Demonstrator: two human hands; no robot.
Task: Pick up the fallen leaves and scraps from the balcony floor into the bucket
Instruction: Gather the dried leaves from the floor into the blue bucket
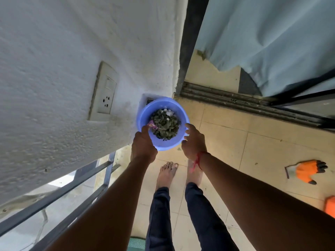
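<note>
A blue plastic bucket (178, 140) sits in the middle of the view, close to the white wall. It holds a heap of dark dry leaves (165, 126) with a few pale and pink scraps. My left hand (143, 144) grips the near-left rim, one finger hooked over the edge into the bucket. My right hand (194, 140) is at the right side of the bucket, fingers spread and loosely curved, the fingertips at the rim. I cannot tell whether the bucket stands on the floor or hangs from my left hand.
An orange work glove (304, 172) lies on the beige floor tiles to the right, and another orange thing (330, 205) shows at the right edge. My bare feet (166, 175) stand just behind the bucket. A wall socket (103, 95), metal railing (72, 192), door track (244, 104) and curtain (272, 42) surround the spot.
</note>
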